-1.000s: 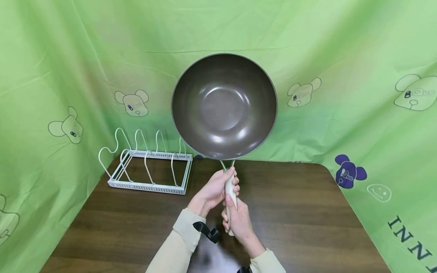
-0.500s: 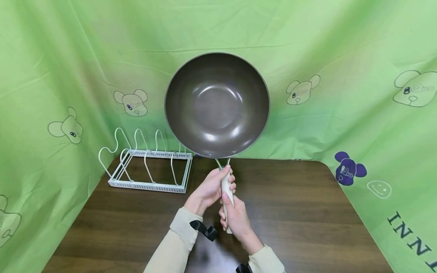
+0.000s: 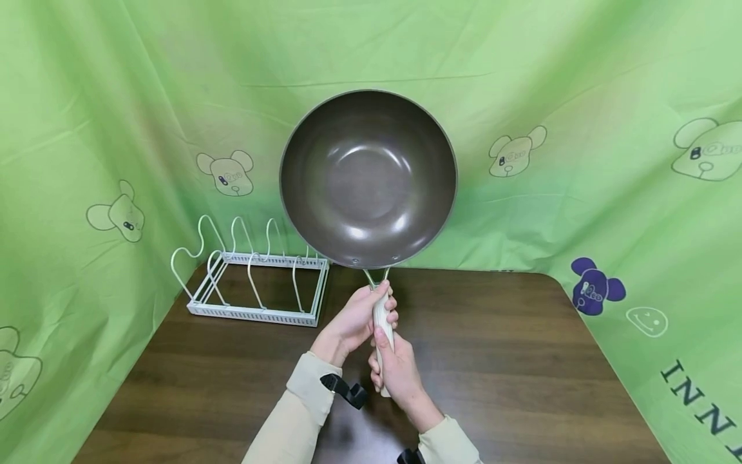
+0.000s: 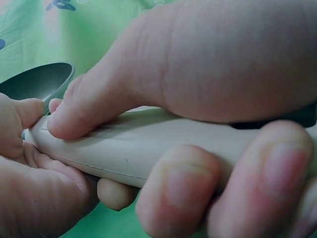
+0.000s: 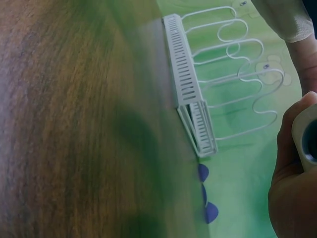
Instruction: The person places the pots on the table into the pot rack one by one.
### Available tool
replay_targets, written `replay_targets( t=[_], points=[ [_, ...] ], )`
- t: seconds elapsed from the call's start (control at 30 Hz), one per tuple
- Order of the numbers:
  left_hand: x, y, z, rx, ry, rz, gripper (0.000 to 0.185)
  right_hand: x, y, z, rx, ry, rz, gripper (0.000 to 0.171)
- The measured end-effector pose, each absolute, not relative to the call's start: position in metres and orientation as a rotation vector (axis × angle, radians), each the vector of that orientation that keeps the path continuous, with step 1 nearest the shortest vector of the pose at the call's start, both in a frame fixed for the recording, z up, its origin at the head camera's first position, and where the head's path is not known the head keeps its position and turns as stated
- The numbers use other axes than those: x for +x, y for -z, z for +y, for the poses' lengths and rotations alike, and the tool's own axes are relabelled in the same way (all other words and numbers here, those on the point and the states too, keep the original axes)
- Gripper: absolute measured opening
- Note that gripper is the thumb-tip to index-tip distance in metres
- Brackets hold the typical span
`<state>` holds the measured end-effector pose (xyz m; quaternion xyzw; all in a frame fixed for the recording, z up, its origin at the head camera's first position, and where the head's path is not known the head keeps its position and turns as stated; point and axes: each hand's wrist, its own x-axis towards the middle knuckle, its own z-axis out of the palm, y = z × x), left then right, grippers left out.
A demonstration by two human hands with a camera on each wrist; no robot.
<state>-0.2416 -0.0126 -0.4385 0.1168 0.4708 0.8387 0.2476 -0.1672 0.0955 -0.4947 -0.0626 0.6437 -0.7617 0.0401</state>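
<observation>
The head camera is looking forward and down from above the near edge of the table (image 3: 522, 361), taking in the whole pan (image 3: 368, 177) and the rack (image 3: 257, 293) at the far left corner. The left wrist camera is sitting very close against the pan's handle (image 4: 148, 153), sharing it with the head view. The right wrist camera is facing across the tabletop (image 5: 74, 124) toward the rack (image 5: 198, 99), also seen from the head.
</observation>
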Motion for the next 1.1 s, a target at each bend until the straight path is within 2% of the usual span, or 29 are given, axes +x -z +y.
replay_targets(
  t=[0.6,1.1],
  points=[
    [-0.24,0.441,-0.022,0.316,-2.306,1.303,0.028,-0.168,0.499,0.09,-0.207,2.293,1.976,0.049],
    [-0.241,0.435,-0.028,0.331,-2.301,1.306,0.027,-0.172,0.495,0.084,-0.218,2.298,1.978,0.047]
  ],
)
